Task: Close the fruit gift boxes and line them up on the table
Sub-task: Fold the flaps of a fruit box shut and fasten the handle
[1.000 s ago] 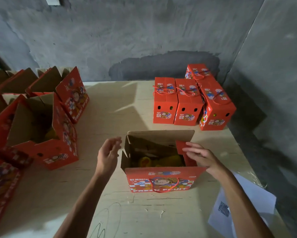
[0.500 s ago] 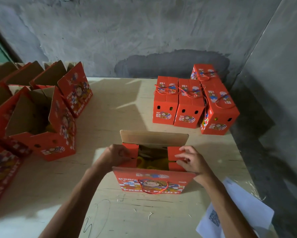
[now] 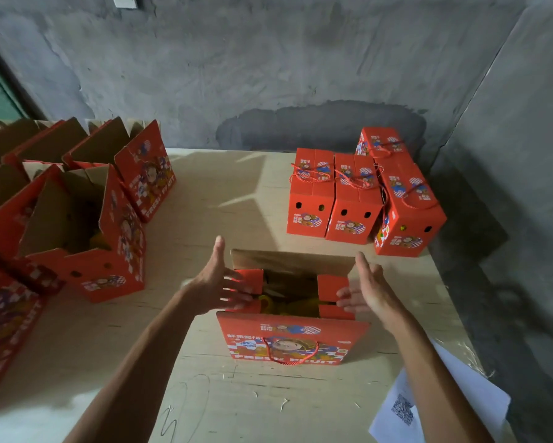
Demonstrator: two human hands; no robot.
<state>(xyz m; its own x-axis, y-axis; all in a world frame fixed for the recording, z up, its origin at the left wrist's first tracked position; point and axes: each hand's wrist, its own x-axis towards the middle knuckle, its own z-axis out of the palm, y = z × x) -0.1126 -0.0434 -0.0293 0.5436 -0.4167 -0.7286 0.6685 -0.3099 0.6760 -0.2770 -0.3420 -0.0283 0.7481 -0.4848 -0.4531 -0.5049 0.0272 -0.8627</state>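
Fruit gift box (image 3: 292,338): side flaps folded in, left hand (image 3: 219,287) and right hand (image 3: 369,290) spread, holding nothing; unheld flaps may spring open.

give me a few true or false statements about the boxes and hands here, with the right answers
1. The box in front of the person has both short side flaps folded in. True.
2. Its long flaps are shut over the top. False: the far long flap stands up and the near one hangs toward the person, so yellow fruit shows inside.
3. The left hand grips the red cord handle. False: its fingers are spread and straight over the left side flap; the handle hangs untouched.
4. The closed boxes stand at the far right of the table. True.
5. The right hand is open beside the right side flap. True.
6. The boxes at the left are closed. False: the open boxes have flaps raised.
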